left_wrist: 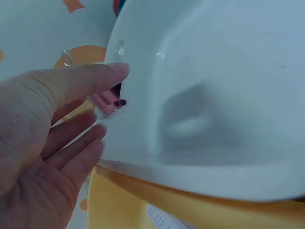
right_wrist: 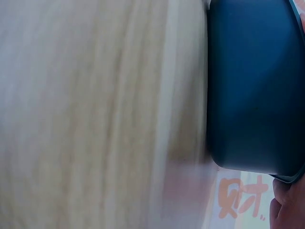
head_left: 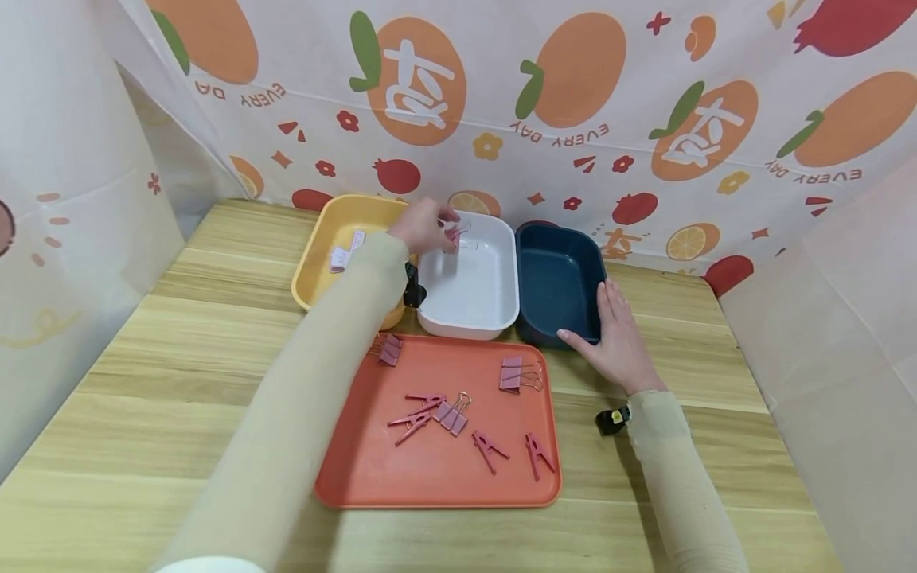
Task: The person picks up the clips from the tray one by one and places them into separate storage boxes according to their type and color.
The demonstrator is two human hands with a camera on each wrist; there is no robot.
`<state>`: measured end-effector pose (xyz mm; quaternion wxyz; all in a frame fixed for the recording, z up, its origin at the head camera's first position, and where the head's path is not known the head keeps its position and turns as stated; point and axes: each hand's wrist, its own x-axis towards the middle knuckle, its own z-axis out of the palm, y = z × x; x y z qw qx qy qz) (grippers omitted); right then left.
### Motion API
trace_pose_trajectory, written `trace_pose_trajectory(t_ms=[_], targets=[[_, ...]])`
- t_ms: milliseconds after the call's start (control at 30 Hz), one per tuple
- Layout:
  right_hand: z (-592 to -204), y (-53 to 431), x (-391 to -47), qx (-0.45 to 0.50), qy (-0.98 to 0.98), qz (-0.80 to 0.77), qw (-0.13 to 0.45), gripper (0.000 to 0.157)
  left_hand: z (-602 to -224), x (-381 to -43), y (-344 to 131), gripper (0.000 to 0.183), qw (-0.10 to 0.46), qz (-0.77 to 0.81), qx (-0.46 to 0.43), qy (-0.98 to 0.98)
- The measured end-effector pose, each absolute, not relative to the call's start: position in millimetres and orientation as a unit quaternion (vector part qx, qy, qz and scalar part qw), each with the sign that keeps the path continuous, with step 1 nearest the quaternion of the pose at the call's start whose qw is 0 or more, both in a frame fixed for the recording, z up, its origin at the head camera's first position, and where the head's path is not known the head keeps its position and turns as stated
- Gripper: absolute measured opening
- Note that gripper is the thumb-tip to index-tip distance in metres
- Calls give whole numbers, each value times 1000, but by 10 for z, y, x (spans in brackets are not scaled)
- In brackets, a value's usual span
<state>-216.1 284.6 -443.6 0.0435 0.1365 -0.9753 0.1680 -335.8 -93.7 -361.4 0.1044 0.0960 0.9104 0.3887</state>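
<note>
My left hand [head_left: 424, 225] reaches over the back left of the white bin [head_left: 473, 290] and pinches a small pink binder clip [left_wrist: 106, 101] with wire handles. Its thumb and fingers partly cover the clip in the left wrist view. On the right, my right hand [head_left: 622, 346] rests on the dark blue bin [head_left: 559, 278], fingers along the right wall and thumb at the front rim. In front of the bins lies an orange tray [head_left: 408, 477] with purple-pink binder clips [head_left: 517, 374] and several pink clothespins [head_left: 489, 451].
Left of the white bin stands a yellow bin [head_left: 310, 267], partly behind my left forearm, with pale striped pieces [head_left: 340, 259] inside. All three bins sit side by side on the wooden table [head_left: 179, 374]. A fruit-print cloth [head_left: 494, 79] hangs close behind them.
</note>
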Motion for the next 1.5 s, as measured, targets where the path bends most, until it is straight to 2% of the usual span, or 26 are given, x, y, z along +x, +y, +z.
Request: trace_pose_trajectory(t_ms=[167, 600, 1300, 1500], targets=[[-4416, 2828, -2154, 137, -974, 172, 44, 116, -3616, -3338, -925, 74, 103, 369, 86, 920], [-4421, 2830, -2147, 138, -974, 173, 46, 116, -3534, -3269, -945, 79, 85, 378, 135, 912], [-4398, 2818, -2142, 133, -975, 174, 38, 116, -3377, -2924, -787, 76, 32, 378, 259, 888], [-4406, 2827, -2143, 132, -975, 173, 34, 116, -3357, -2750, -744, 76, 42, 399, 259, 879]])
